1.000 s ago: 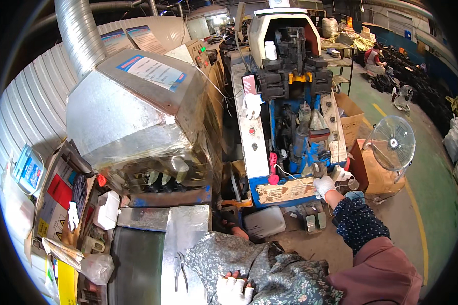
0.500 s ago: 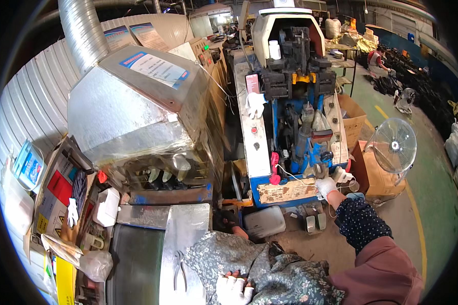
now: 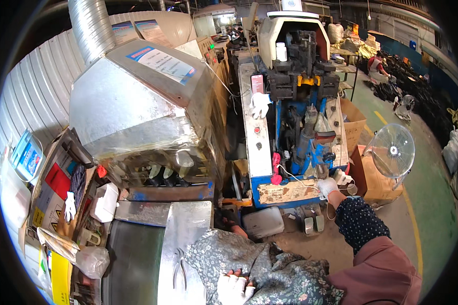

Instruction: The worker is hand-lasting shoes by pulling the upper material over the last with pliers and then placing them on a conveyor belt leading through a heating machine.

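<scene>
My left hand [image 3: 234,290] wears a white fingerless-tipped glove and rests on the dark floral apron [image 3: 224,254] over my lap. Its bare fingertips show, loosely apart, and nothing is in it. My right arm stretches forward. At the front right corner of the blue machine [image 3: 303,185], my gloved right hand [image 3: 327,187] appears closed, beside a white cable [image 3: 293,176] that runs from a pink handheld fan [image 3: 276,168]. What its fingers hold, if anything, is hidden. Pliers [image 3: 179,268] lie on the metal ledge [image 3: 188,218] to the left of my lap.
A metal oven hood [image 3: 132,109] stands at left beside a dark conveyor belt [image 3: 132,264]. Foot pedals [image 3: 314,223] and a grey bin [image 3: 263,222] sit below the machine. To the right are a floor fan [image 3: 393,151] and cardboard boxes [image 3: 376,183]. Another person [image 3: 377,68] sits far right.
The view has shifted slightly, so the surroundings sit a little differently in the picture. My left hand stays on my lap and my right hand stays at the machine's front corner.
</scene>
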A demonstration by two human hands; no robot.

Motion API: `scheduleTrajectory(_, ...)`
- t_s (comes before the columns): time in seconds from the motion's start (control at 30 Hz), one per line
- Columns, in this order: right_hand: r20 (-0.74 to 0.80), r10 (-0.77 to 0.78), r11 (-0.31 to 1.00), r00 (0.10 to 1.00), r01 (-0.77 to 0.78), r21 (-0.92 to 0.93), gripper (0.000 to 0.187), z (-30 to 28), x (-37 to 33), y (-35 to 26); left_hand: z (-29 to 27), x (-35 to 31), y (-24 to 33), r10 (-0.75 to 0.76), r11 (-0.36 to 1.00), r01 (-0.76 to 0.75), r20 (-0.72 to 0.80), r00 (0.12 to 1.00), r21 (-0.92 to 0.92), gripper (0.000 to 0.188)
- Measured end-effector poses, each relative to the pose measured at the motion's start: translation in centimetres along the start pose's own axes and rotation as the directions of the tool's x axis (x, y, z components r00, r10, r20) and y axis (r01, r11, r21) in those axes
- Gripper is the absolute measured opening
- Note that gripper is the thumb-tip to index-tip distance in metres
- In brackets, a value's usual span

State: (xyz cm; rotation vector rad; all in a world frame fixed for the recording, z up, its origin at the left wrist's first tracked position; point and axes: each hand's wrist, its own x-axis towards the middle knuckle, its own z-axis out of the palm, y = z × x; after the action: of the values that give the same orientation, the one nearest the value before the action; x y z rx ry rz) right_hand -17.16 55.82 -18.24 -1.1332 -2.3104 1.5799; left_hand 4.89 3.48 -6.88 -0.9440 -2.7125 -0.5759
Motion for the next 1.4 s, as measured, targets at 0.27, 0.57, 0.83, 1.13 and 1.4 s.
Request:
scheduleTrajectory(0.27,-0.050,-0.002,0.996,0.999,-0.002,-0.094,0.029,0.4,1.2,0.7,-0.5,0.3,0.0,0.019,0.998,-0.020,-0.017,1.000,-0.060,0.042)
scheduleTrajectory(0.57,-0.039,-0.082,0.993,0.996,0.078,-0.085,0.029,0.6,-0.1,-0.3,-0.9,0.4,0.1,-0.055,0.996,0.057,0.030,0.998,-0.070,0.036)
scheduleTrajectory(0.83,-0.031,0.023,0.995,0.999,-0.020,0.098,0.023,0.0,-0.1,0.2,-0.2,0.5,0.3,-0.032,0.998,0.033,0.022,0.999,-0.058,0.031)
scheduleTrajectory(1.13,-0.015,0.099,0.987,0.995,-0.097,0.127,0.024,-0.1,-3.5,-3.2,1.1,0.0,0.0,-0.020,1.000,0.020,0.001,1.000,0.022,0.041)
scheduleTrajectory(1.4,-0.001,0.115,0.984,0.993,-0.114,0.140,0.023,0.1,-2.9,-2.9,1.7,-0.6,-0.3,-0.054,0.998,0.052,0.093,0.994,0.021,0.066)
